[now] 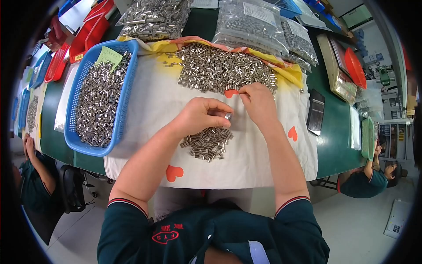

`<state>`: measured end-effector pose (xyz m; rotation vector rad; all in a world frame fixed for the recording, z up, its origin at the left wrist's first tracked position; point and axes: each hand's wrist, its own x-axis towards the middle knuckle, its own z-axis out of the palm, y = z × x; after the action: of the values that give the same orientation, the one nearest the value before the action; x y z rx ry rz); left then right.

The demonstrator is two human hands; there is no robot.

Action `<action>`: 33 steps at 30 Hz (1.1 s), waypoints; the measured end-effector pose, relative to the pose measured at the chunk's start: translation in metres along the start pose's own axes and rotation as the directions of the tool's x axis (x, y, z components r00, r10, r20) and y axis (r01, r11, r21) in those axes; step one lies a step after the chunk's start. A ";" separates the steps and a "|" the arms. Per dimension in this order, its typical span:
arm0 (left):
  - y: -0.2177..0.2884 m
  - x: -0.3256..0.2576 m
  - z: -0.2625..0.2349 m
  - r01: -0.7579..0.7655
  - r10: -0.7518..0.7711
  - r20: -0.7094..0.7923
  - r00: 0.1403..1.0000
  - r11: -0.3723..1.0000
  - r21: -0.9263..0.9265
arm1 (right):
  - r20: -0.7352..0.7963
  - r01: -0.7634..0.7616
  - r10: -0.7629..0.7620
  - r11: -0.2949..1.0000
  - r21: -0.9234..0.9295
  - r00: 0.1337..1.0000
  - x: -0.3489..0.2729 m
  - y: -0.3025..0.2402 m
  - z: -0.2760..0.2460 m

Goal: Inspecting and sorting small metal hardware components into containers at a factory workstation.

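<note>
My left hand (203, 115) is curled above a small heap of short metal sleeves (206, 144), with thumb and fingertips closed on a shiny metal sleeve (228, 115). My right hand (256, 97) is at the near edge of a larger pile of the same kind of pieces (224, 68). Its thumb and forefinger are pinched together; whatever is between them is too small to make out. Both heaps lie on a white cloth (145, 101) printed with red hearts, its yellow far edge bunched up behind the larger pile.
A blue plastic basket (70, 127) full of metal sleeves stands at the left. Clear bags of metal parts (250, 26) line the back. Red bins (90, 33) sit far left. A phone (316, 112) lies at the right on the green table (336, 149). Other people sit at both sides.
</note>
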<state>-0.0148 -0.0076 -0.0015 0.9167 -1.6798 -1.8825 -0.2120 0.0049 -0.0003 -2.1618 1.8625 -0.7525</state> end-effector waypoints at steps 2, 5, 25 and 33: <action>-0.004 0.001 -0.001 -0.008 0.010 0.017 1.000 0.991 -0.132 | 0.022 0.083 -0.081 0.989 -0.124 0.996 0.000 -0.002 0.000; -0.005 0.003 -0.003 -0.016 0.008 -0.030 1.000 0.970 -0.243 | 0.060 0.068 -0.062 0.991 -0.115 0.996 -0.011 -0.015 -0.011; -0.005 0.002 0.003 -0.003 -0.011 -0.102 0.995 0.992 -0.129 | 0.096 -0.098 0.060 0.886 0.454 0.994 -0.037 -0.047 -0.022; 0.007 -0.005 0.002 0.019 -0.020 0.021 1.000 0.999 0.048 | 0.148 -0.299 0.261 0.865 0.403 0.954 -0.032 -0.012 -0.032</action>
<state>-0.0137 -0.0037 0.0068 0.9379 -1.7412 -1.8783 -0.2199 0.0434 0.0249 -1.5895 1.7218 -0.8811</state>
